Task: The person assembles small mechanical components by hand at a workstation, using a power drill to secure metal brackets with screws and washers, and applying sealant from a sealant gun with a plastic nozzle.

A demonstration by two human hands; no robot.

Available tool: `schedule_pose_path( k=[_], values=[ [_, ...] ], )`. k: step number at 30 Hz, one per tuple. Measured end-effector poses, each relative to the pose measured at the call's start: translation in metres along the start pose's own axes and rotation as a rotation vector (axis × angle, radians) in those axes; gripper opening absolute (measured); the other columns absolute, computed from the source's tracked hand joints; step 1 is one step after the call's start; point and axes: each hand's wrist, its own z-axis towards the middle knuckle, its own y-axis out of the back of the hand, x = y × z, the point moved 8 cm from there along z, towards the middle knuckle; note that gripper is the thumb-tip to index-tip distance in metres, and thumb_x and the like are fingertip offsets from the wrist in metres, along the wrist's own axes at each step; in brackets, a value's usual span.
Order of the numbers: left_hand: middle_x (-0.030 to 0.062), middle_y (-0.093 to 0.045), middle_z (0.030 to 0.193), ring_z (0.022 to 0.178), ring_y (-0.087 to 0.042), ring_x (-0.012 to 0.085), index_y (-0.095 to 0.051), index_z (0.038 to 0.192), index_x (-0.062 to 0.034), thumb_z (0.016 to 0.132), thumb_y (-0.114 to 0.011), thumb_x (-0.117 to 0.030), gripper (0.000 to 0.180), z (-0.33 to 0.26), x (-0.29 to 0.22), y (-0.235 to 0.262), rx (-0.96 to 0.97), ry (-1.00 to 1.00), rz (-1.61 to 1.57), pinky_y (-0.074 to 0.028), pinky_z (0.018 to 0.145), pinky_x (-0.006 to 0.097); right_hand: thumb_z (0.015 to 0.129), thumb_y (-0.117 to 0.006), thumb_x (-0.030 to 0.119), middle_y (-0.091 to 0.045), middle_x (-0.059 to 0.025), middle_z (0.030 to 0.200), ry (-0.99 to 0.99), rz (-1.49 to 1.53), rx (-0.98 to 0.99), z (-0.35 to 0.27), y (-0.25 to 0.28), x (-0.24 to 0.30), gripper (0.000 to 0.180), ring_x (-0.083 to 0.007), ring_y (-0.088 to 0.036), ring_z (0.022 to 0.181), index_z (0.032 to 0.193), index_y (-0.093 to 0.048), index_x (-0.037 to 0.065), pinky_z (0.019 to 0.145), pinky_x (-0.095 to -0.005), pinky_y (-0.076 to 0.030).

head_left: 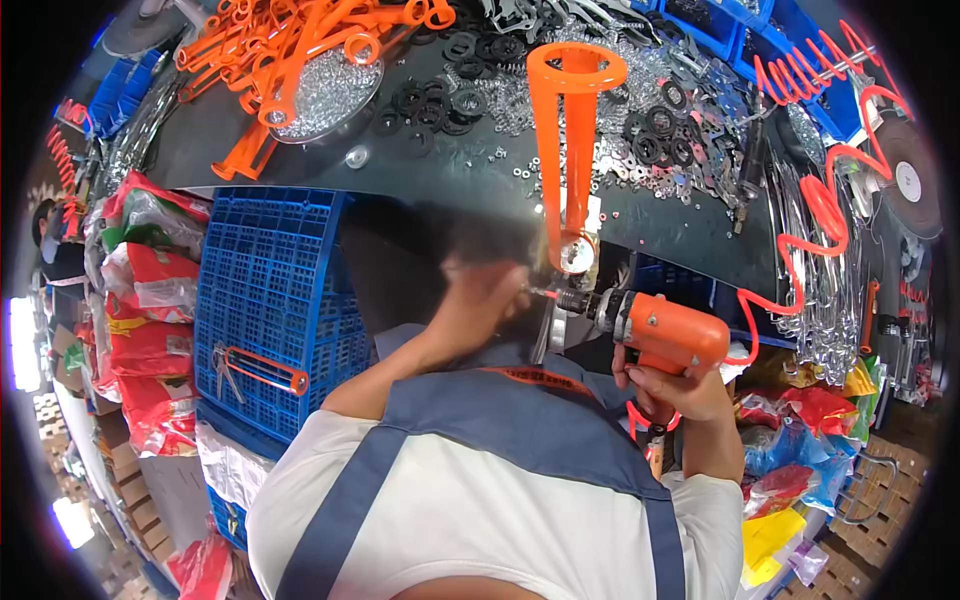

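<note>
Here, right fingers (652,382) clasp a driver (672,332); it's rounded.

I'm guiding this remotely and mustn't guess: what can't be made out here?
Head view:
Left hand: motion blur hides whether it holds anything.
Orange power driver: its body and the right hand hide most of its grip.
Loose washers: too small and jumbled to count.
Grey disc, upper left: cut off by the top edge.

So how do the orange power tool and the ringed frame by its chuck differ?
Shape: the power tool is chunky with a dark chuck; the frame is long and open, ending in a ring. Pose: the power tool, in the right hand, points left in view; the frame runs toward the picture's top. Both are orange.
</note>
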Motion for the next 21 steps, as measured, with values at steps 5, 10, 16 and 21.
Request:
schedule_pose_path(
  k=[5,10,16,21],
  values=[
    [-0.0007,-0.055,0.066,0.056,-0.044,0.0038,-0.066,0.091,-0.0022,0.098,-0.045,-0.028,0.034,-0.002,0.007,-0.002,-0.016,0.005,-0.031,-0.036,0.051,0.021,0.079,-0.059,-0.004,-0.059,-0.0169,0.087,0.026,0.021,-0.07,-0.005,0.004,0.0,0.045,-0.0123,-0.054,0.052,0.122,-0.045,0.0,0.042,-0.0218,-0.043],
    [0.0043,-0.058,0.066,0.056,-0.052,0.0113,-0.067,0.092,-0.0048,0.091,-0.056,-0.025,0.023,0.004,0.002,0.008,-0.269,-0.213,0.081,-0.04,0.051,0.028,0.079,-0.06,-0.003,-0.06,-0.013,0.086,0.052,-0.059,-0.147,-0.008,0.019,0.02,0.041,-0.0137,-0.057,0.059,0.117,-0.048,0.0,0.049,-0.0248,-0.046],
    [0.0044,-0.055,0.064,0.058,-0.057,0.0234,-0.063,0.096,-0.0118,0.079,-0.065,-0.015,0.017,0.014,-0.008,-0.038,-0.196,-0.633,0.518,-0.045,0.051,0.037,0.078,-0.062,-0.002,-0.06,-0.0047,0.084,-0.168,-0.255,-0.323,0.003,0.041,0.018,0.047,-0.012,-0.06,0.071,0.123,-0.048,0.003,0.047,-0.0218,-0.046],
    [0.0058,-0.053,0.063,0.057,-0.056,0.0237,-0.063,0.093,-0.0115,0.076,-0.063,-0.011,0.016,0.012,-0.023,-0.046,-0.176,-0.813,0.629,-0.044,0.05,0.036,0.078,-0.061,-0.003,-0.061,-0.0074,0.084,-0.143,-0.288,-0.255,0.025,0.038,0.031,0.04,-0.0114,-0.06,0.066,0.116,-0.051,0.001,0.04,-0.0211,-0.046]
  ],
)
